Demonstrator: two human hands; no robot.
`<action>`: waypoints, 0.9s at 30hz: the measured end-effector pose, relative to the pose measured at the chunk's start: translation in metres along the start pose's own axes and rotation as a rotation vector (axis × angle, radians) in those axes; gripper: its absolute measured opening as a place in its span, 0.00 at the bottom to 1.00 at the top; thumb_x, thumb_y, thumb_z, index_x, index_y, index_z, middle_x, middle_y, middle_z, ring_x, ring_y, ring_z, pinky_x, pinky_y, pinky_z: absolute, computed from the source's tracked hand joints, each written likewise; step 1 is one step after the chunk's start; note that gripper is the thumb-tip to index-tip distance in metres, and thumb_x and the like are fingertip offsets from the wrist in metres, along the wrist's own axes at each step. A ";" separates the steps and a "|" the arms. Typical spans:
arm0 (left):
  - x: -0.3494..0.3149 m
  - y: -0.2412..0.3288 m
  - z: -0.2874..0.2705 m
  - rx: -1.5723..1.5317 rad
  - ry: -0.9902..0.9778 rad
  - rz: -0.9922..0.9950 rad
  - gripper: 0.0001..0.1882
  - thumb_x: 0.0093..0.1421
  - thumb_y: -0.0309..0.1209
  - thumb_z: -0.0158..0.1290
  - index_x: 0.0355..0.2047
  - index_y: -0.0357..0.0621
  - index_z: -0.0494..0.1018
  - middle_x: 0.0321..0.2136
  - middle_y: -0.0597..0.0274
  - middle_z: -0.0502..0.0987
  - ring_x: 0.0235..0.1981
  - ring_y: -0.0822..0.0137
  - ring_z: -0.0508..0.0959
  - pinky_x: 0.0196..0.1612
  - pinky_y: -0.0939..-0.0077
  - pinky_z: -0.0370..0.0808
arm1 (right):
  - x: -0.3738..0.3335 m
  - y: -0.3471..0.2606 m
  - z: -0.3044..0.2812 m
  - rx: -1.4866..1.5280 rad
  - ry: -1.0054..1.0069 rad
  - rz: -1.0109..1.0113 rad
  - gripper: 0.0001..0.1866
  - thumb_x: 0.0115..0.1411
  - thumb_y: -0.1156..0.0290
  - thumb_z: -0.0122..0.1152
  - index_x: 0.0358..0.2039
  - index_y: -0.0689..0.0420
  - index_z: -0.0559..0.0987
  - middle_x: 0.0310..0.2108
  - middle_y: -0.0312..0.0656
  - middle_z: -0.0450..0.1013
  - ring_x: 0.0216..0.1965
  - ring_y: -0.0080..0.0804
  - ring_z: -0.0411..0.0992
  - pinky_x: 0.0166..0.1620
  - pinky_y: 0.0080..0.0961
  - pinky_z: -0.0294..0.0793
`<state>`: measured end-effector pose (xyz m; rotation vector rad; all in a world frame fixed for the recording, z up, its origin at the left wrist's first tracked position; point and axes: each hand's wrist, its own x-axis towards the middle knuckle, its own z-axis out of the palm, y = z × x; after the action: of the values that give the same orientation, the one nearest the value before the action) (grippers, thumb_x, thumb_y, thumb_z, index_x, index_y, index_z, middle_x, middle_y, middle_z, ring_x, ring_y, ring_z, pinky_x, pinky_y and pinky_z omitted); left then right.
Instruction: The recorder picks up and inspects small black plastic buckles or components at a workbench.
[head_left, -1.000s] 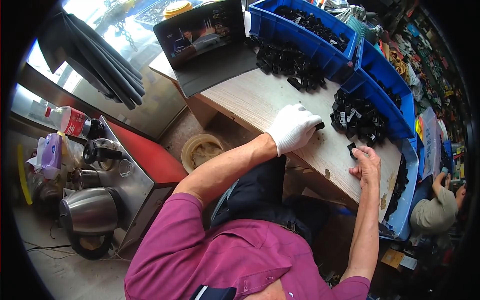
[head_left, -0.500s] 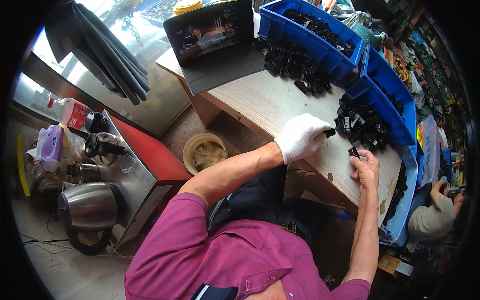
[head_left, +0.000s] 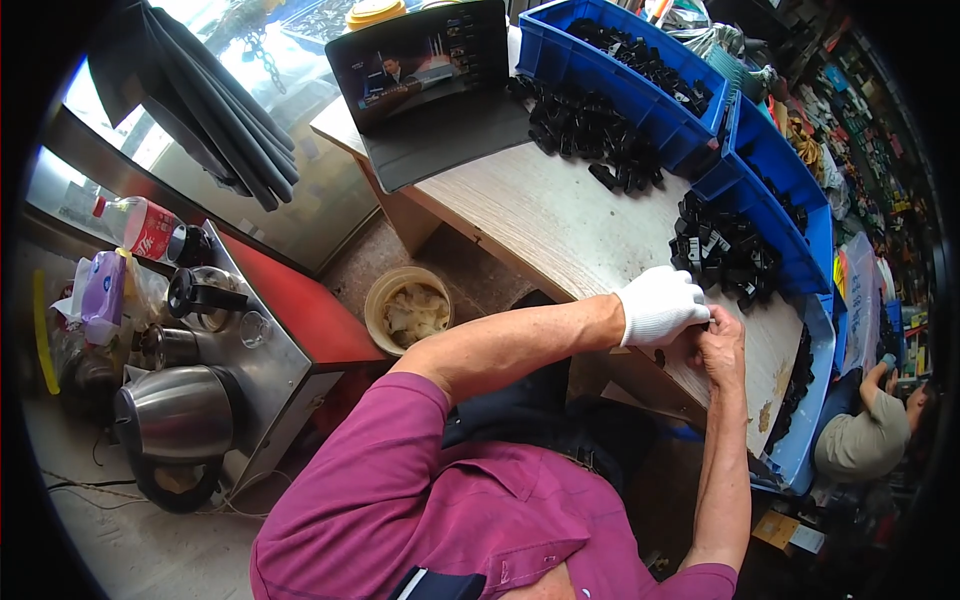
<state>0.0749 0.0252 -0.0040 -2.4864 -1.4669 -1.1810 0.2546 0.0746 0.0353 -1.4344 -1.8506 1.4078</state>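
Observation:
My left hand (head_left: 664, 306), in a white knitted glove, is closed and meets my bare right hand (head_left: 720, 346) over the near part of the table. The fingers of my right hand are pinched against the gloved fingertips. Each hand gripped a small black plastic part half a second ago; now the fingers cover these parts almost wholly. Just beyond my hands lies a heap of black plastic parts (head_left: 722, 245), some with pale markings. Farther back on the table is a second pile of such black parts (head_left: 585, 130).
Blue bins (head_left: 640, 105) with black parts line the table's far and right sides. A tablet (head_left: 420, 80) in a dark case stands at the back left. Left are a bucket (head_left: 375, 310) and a steel kettle (head_left: 180, 415) on a cabinet. Another person (head_left: 865, 430) is at the far right.
My left hand has moved right and nearer to me, up against my right hand. My right hand has turned inward, and the black parts have gone from sight between the fingers.

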 end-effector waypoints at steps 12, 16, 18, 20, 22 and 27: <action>-0.007 0.003 -0.015 0.086 -0.150 0.043 0.25 0.51 0.39 0.63 0.51 0.51 0.79 0.42 0.64 0.80 0.45 0.57 0.79 0.46 0.59 0.74 | 0.000 -0.002 0.000 -0.024 0.006 0.030 0.16 0.55 0.76 0.67 0.45 0.62 0.82 0.17 0.23 0.63 0.16 0.12 0.59 0.18 0.16 0.61; -0.011 0.005 -0.010 0.095 -0.146 0.030 0.22 0.51 0.36 0.63 0.48 0.49 0.79 0.43 0.63 0.79 0.46 0.56 0.79 0.45 0.58 0.74 | -0.004 -0.006 0.002 -0.083 0.012 0.036 0.17 0.54 0.74 0.71 0.45 0.61 0.82 0.17 0.23 0.63 0.16 0.12 0.59 0.18 0.17 0.62; -0.013 0.007 -0.009 0.095 -0.136 0.027 0.21 0.52 0.35 0.62 0.47 0.49 0.79 0.43 0.63 0.79 0.46 0.56 0.79 0.45 0.57 0.74 | -0.004 -0.004 0.001 -0.077 0.019 0.039 0.17 0.53 0.74 0.72 0.45 0.61 0.82 0.17 0.23 0.63 0.16 0.12 0.59 0.18 0.18 0.62; -0.015 0.008 -0.007 0.036 -0.041 -0.005 0.19 0.52 0.33 0.61 0.46 0.48 0.79 0.42 0.61 0.79 0.45 0.54 0.78 0.46 0.57 0.75 | -0.003 -0.001 0.000 -0.070 0.027 0.041 0.17 0.53 0.74 0.73 0.44 0.62 0.82 0.17 0.24 0.63 0.16 0.13 0.59 0.18 0.18 0.63; -0.008 0.011 -0.019 0.007 0.016 -0.088 0.18 0.53 0.31 0.60 0.46 0.49 0.78 0.38 0.59 0.79 0.42 0.50 0.79 0.43 0.59 0.77 | -0.005 0.003 -0.004 -0.030 0.043 0.041 0.16 0.53 0.73 0.72 0.43 0.62 0.82 0.16 0.25 0.64 0.16 0.13 0.59 0.18 0.18 0.64; -0.014 -0.051 -0.074 0.289 0.331 -0.513 0.17 0.62 0.34 0.61 0.51 0.48 0.79 0.32 0.53 0.82 0.36 0.49 0.81 0.39 0.55 0.78 | -0.013 0.003 -0.011 0.221 0.048 0.051 0.18 0.56 0.73 0.73 0.44 0.65 0.77 0.18 0.30 0.70 0.13 0.16 0.63 0.22 0.21 0.75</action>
<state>-0.0118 0.0158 0.0229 -1.6825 -2.0515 -1.2473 0.2693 0.0680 0.0402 -1.3996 -1.5834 1.5351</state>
